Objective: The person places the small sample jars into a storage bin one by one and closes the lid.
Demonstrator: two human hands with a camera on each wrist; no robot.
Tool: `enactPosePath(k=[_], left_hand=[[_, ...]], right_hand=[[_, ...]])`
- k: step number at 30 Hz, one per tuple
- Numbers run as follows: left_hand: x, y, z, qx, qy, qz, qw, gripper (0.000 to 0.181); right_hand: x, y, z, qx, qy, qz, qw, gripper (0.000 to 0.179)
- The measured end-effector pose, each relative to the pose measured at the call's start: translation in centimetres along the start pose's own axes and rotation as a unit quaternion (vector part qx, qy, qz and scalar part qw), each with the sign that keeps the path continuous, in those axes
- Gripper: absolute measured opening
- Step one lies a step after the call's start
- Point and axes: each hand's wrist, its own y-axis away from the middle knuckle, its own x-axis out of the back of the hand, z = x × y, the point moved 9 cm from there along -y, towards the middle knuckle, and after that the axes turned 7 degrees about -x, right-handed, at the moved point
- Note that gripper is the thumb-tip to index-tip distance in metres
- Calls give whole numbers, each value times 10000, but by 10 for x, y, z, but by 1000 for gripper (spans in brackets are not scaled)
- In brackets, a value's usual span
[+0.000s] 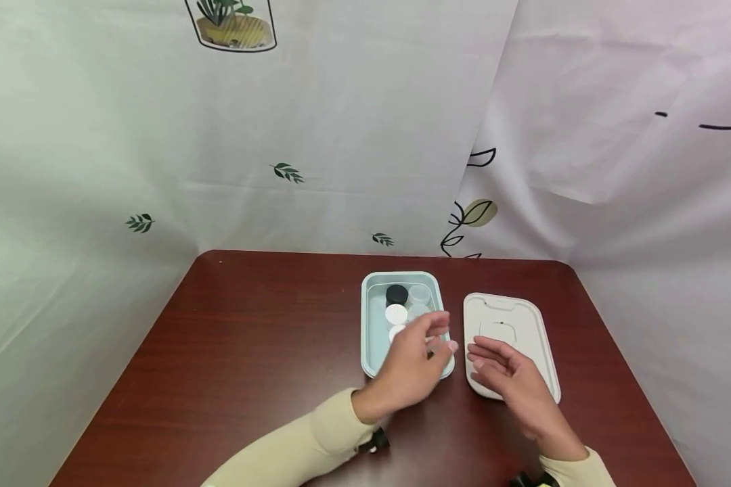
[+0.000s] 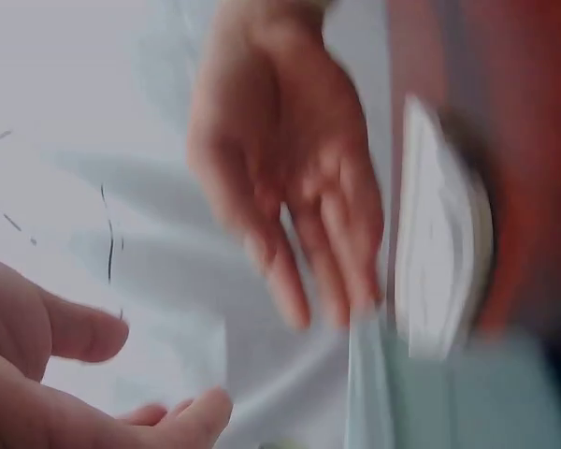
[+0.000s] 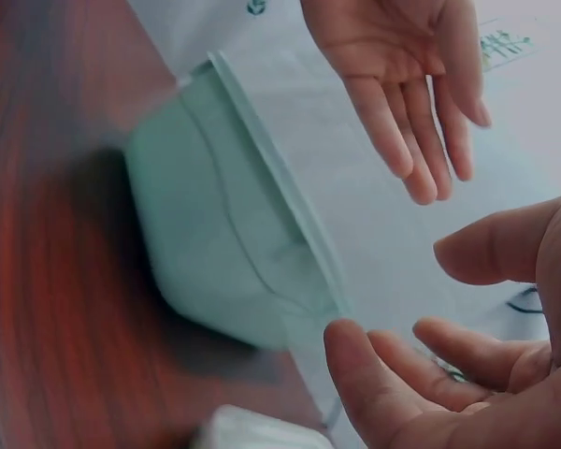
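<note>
A pale blue-green plastic box [image 1: 374,331] stands on the table, open at the top. Inside it are a black round piece [image 1: 396,295], white round pieces [image 1: 396,314] and translucent round pieces [image 1: 419,294]. My left hand [image 1: 411,362] is over the box's near right part, fingers loosely bent and nothing in them, hiding some of the contents. To the right lies a flat off-white lid [image 1: 533,338]. Over its near left part hovers my empty right hand [image 1: 518,385], its fingers relaxed. Both palms face each other in the wrist views.
The dark red-brown wooden table [image 1: 237,338] has rounded far corners. White printed cloth [image 1: 353,135] hangs behind it and on both sides. A narrow strip of tabletop separates the box from the lid.
</note>
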Motion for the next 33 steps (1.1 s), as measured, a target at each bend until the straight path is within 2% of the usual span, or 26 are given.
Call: enactPosePath(k=[2, 4, 7, 10, 14, 16, 19, 22, 24, 26, 28, 33], left_hand=[[-15, 5, -2, 264, 598, 32, 9979, 46], [-30, 10, -2, 424, 979, 29, 9943, 48], [-52, 14, -3, 473, 1217, 14, 9914, 53], [-71, 17, -8, 445, 1096, -2, 9930, 58], [-90, 20, -20, 418, 346, -65, 9985, 59], [-96, 21, -25, 385, -59, -71, 9992, 59], [-101, 21, -36, 377, -547, -15, 9978, 61], [-105, 20, -51, 547, -689, 100, 9961, 63], [-107, 20, -62, 724, -653, 163, 9951, 64], [-109, 20, -72, 912, -589, 197, 9939, 64], [-110, 19, -79, 1034, -517, 228, 9930, 64], [-111, 15, -89, 1238, -211, 369, 9914, 64]], right_hand=[[13, 5, -3, 126, 15, 172, 9998, 52], [28, 10, -4, 238, 9, 369, 9990, 48], [54, 17, -2, 283, 127, 709, 9970, 47], [77, 21, 8, 143, 253, 1016, 9944, 49], [102, 28, 26, -308, 608, 1475, 9867, 57], [113, 31, 36, -659, 771, 1749, 9793, 60], [127, 34, 51, -1282, 1002, 2212, 9616, 61], [137, 37, 63, -1729, 1020, 2507, 9470, 60], [140, 39, 71, -1919, 1001, 2573, 9418, 60], [140, 39, 78, -2016, 860, 2561, 9415, 60], [139, 37, 84, -2010, 635, 2489, 9453, 62], [134, 31, 90, -1799, 138, 2393, 9541, 63]])
